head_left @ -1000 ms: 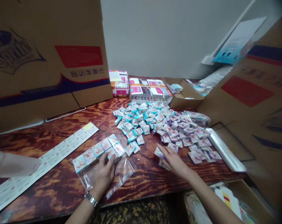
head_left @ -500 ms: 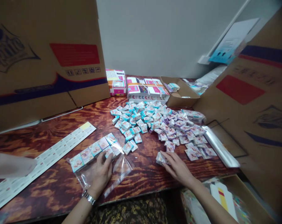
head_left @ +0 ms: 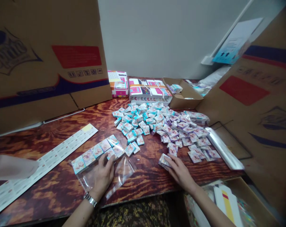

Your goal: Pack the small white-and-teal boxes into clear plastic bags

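Note:
My left hand (head_left: 104, 175), with a metal watch at the wrist, rests on a clear plastic bag (head_left: 89, 181). Its fingertips touch a lower box in the row of small hand-print boxes (head_left: 88, 156), which lies in and along the bag. Near the table's front, my right hand (head_left: 179, 173) has its fingers closed on small boxes (head_left: 164, 160); how many is hidden. Beyond both hands spreads a heap of small boxes, blue-edged ones (head_left: 138, 118) on the left and purple-edged ones (head_left: 184, 130) on the right.
A long label sheet (head_left: 45, 164) lies at the left beneath a blurred pale object (head_left: 12, 166). Large cartons (head_left: 45, 28) (head_left: 259, 116) flank the table. Wrapped packs (head_left: 149, 90) and a small open box (head_left: 189, 94) stand behind. Clear bags (head_left: 224, 149) lie right, above an open carton (head_left: 256, 195).
The boxes in my right hand are tilted slightly more upright, and its fingers have shifted a little. My left hand stays in place on the bag.

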Motion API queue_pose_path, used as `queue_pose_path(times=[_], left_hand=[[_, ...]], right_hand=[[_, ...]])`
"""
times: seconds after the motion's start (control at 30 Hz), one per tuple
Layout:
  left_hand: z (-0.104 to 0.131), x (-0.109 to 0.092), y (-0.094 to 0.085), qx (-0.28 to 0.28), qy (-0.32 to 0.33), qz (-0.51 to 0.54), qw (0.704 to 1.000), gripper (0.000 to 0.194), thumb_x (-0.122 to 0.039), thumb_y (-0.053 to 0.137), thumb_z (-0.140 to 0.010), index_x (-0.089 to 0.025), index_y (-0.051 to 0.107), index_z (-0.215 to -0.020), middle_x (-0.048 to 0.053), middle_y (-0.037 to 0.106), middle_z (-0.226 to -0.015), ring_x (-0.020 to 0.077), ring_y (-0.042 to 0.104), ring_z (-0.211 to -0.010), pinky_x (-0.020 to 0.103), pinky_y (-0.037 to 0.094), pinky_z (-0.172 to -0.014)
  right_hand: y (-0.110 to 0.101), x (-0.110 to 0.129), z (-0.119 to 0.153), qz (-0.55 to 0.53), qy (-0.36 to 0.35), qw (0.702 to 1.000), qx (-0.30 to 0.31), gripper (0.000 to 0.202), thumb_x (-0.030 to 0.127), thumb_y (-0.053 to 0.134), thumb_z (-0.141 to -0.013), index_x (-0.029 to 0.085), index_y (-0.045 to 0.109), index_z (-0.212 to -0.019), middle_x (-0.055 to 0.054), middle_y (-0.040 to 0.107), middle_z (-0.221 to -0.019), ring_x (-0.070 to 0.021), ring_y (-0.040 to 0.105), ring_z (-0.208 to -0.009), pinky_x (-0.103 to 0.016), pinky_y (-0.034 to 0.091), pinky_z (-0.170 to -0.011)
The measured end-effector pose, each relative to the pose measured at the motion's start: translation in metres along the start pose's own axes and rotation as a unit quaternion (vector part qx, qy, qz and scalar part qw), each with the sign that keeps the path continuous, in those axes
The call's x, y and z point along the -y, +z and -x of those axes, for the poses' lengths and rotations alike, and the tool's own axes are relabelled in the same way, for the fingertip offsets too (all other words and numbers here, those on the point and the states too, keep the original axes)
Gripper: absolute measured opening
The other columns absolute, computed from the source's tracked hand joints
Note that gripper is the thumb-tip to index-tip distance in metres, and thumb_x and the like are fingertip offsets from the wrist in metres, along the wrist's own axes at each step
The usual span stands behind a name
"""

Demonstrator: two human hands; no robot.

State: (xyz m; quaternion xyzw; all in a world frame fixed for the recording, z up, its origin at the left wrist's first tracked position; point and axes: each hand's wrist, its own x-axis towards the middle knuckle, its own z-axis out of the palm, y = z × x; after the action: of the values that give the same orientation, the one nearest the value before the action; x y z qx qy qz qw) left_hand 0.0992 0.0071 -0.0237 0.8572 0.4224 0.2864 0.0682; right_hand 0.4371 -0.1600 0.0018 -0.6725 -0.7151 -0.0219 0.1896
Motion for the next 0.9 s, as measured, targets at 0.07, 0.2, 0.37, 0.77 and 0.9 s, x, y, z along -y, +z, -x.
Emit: queue_pose_path(times=[0.07,0.2,0.37,0.77,0.9], left_hand=[[0.0,-0.001,-0.001,-0.001,0.001,0.004,1.0,0.031,-0.018,0.045,-0.086,-0.02,0.051,-0.116,0.013,0.038,-0.124,0.0234,0.054,-0.1,0.034,0.052,-0.078],[0.0,-0.002,-0.003,0.002,0.008,0.024,1.0,0.033,-0.016,0.043,-0.087,-0.019,0.048,-0.119,0.014,0.036,-0.125,0.0263,0.049,-0.111,0.038,0.05,-0.085],[-0.002,-0.004,-0.008,0.011,0.011,0.052,0.999,0.038,-0.017,0.043,-0.087,-0.021,0.043,-0.125,0.014,0.034,-0.128,0.0264,0.045,-0.114,0.041,0.048,-0.089],[-0.001,-0.003,-0.009,0.026,0.002,0.044,0.999,0.04,-0.018,0.043,-0.087,-0.02,0.041,-0.127,0.014,0.034,-0.13,0.0274,0.046,-0.113,0.042,0.048,-0.088],[0.0,-0.006,-0.012,0.021,0.003,0.056,0.998,0.045,-0.017,0.043,-0.087,-0.019,0.036,-0.131,0.015,0.033,-0.133,0.028,0.041,-0.121,0.043,0.044,-0.094]], right_hand=[[0.001,0.0,0.004,-0.005,0.009,1.0,0.006,0.043,0.021,0.044,-0.09,0.022,0.039,-0.133,-0.013,0.047,-0.127,-0.0223,0.048,-0.116,-0.038,0.044,-0.095],[0.007,0.0,0.012,-0.001,0.031,0.999,0.027,0.048,0.025,0.045,-0.09,0.023,0.034,-0.136,-0.014,0.036,-0.137,-0.0253,0.04,-0.124,-0.039,0.042,-0.098],[0.011,0.001,0.014,-0.009,0.037,0.999,0.011,0.048,0.023,0.041,-0.091,0.026,0.031,-0.138,-0.013,0.038,-0.132,-0.0236,0.045,-0.119,-0.036,0.045,-0.094],[0.01,0.002,0.016,0.011,0.038,0.999,0.012,0.047,0.029,0.045,-0.089,0.025,0.038,-0.135,-0.013,0.039,-0.133,-0.0252,0.042,-0.121,-0.039,0.042,-0.096],[0.017,-0.005,0.02,0.018,0.019,1.0,0.003,0.043,0.027,0.043,-0.09,0.022,0.042,-0.133,-0.014,0.04,-0.133,-0.0252,0.045,-0.119,-0.037,0.044,-0.093]])
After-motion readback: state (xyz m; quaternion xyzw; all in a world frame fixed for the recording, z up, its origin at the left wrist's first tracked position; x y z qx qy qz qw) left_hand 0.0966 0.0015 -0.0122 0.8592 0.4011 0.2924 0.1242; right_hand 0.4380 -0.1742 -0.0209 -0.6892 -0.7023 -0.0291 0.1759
